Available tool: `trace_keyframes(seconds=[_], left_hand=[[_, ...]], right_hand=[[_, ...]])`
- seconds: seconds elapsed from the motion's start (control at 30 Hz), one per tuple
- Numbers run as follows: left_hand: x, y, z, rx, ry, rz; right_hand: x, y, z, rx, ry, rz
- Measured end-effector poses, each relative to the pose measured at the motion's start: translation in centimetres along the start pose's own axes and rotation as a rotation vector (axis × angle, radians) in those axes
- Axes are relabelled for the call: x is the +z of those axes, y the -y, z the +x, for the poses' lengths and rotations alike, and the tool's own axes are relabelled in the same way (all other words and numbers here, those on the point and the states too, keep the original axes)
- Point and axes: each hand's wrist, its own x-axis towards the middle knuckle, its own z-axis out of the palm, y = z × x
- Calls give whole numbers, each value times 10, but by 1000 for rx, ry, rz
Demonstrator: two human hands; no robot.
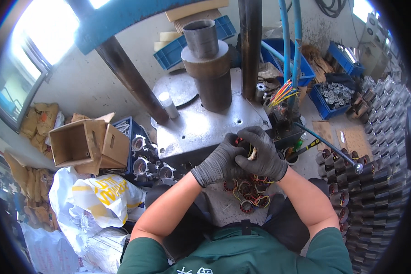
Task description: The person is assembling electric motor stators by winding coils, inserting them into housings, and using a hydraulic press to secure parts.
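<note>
My left hand [220,160] and my right hand [266,157], both in grey gloves, meet in front of my chest. Fingers of both are closed round a small wire-wound motor stator [252,154], mostly covered by the gloves; a bit of red and some pale wire show. Below them, on the floor between my feet, lies a pile of similar stators [246,206] with red, yellow and green wires. Just beyond the hands is the steel press table [192,134], with a stepped steel cylinder [206,73] standing upright on it.
Stacked dark metal housings [367,187] fill the right side. A lever with a ball knob [358,168] juts out near my right arm. At left are a cardboard box [73,146], cast metal parts [144,166] and white sacks [96,201]. Press columns [250,50] rise behind.
</note>
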Motion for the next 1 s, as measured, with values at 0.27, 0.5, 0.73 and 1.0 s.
trace_keyframes(seconds=[0.27,0.5,0.73,1.0], left_hand=[[6,-31,-2,63,-180,-262],[-52,-80,29,255,-114,334],[-161,-126,121,224,-388,671],[-235,-128,194,18,-545,435]], right_hand=[[-15,21,13,-122,-184,-43],[-46,29,30,-108,-236,-17],[-50,13,27,205,-436,647],[-30,21,17,236,-249,699]])
